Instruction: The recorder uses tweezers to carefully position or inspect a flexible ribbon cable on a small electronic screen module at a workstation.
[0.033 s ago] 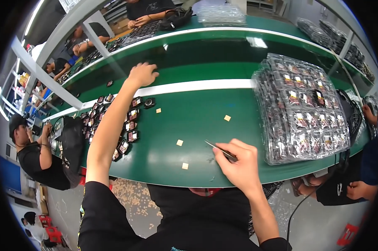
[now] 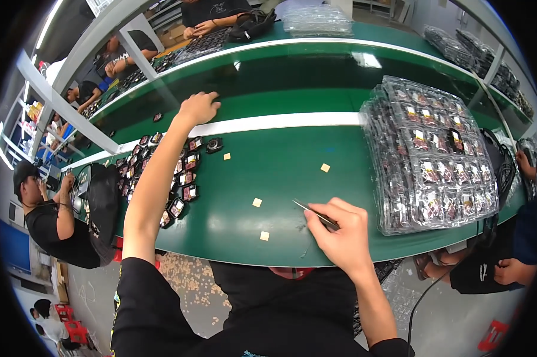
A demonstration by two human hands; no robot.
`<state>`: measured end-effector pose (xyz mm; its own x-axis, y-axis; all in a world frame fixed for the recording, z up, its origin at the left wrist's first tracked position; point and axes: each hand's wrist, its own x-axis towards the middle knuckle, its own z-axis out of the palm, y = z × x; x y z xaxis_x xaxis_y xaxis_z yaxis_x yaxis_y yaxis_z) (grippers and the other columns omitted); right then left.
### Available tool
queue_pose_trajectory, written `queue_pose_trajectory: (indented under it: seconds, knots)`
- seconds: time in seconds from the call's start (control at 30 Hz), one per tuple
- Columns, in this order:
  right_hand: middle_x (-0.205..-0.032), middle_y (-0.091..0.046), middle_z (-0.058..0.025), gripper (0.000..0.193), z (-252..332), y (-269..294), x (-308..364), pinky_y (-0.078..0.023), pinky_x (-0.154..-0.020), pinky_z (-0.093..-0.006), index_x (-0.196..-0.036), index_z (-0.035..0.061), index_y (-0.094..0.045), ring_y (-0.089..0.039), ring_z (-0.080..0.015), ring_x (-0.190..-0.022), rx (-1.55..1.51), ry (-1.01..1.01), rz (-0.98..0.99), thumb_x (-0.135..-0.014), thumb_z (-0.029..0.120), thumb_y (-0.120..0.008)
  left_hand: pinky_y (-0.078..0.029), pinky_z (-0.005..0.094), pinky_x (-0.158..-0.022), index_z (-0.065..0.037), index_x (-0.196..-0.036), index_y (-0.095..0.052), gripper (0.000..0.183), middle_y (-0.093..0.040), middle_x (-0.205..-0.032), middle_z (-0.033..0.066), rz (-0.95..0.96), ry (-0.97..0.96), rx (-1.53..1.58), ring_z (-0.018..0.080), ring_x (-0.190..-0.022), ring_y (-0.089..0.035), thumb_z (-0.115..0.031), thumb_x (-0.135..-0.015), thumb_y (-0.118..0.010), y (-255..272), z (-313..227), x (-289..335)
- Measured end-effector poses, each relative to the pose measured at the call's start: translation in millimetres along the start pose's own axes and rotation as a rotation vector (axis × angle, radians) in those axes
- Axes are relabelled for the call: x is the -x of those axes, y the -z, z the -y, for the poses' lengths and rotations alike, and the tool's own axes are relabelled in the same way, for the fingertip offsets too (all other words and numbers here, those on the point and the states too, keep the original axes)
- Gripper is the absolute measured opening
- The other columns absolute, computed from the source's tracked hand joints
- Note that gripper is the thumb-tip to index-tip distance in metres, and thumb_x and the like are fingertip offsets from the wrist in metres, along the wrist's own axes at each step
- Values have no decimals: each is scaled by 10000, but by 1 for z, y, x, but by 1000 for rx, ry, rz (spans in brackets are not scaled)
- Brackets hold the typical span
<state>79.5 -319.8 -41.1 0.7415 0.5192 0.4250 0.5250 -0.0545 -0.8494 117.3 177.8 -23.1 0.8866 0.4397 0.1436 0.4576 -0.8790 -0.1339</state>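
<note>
I see the right hand (image 2: 343,229) pinching tweezers (image 2: 325,219); the loosely spread left hand (image 2: 199,109) could scatter black modules (image 2: 187,178) if drawn back low.

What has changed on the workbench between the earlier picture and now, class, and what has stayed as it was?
The left hand has shifted slightly to the left, beyond the white strip. No new grasp or release is visible. The right hand still holds the pointed tool; the four small pale squares and the stack of plastic trays stay put.
</note>
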Motion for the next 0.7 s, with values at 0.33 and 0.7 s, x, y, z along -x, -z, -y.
queue_pose_trajectory:
  seconds: [0.33,0.7]
  knots:
    - [-730,-698,-82,147,-3,-3,-1,-437,-511,-290,-1040,-50,-843,-608,-117,-564,38,8,-27,-906,10,-840,-562,466,-999,-22,-1368,-690,365,-721,-1218,206,-175,-401,466,394,-1128,-708,-77,-1009,-726,14,-24,37]
    - [-701,-638,-22,162,-3,-1,-6,-353,-501,-248,-1054,-37,-839,-503,-46,-549,61,-35,-35,-893,-29,-857,-591,414,-910,-100,-1163,-823,294,-705,-1206,75,-93,-843,719,285,-1055,-694,-206,-899,-894,46,-159,173]
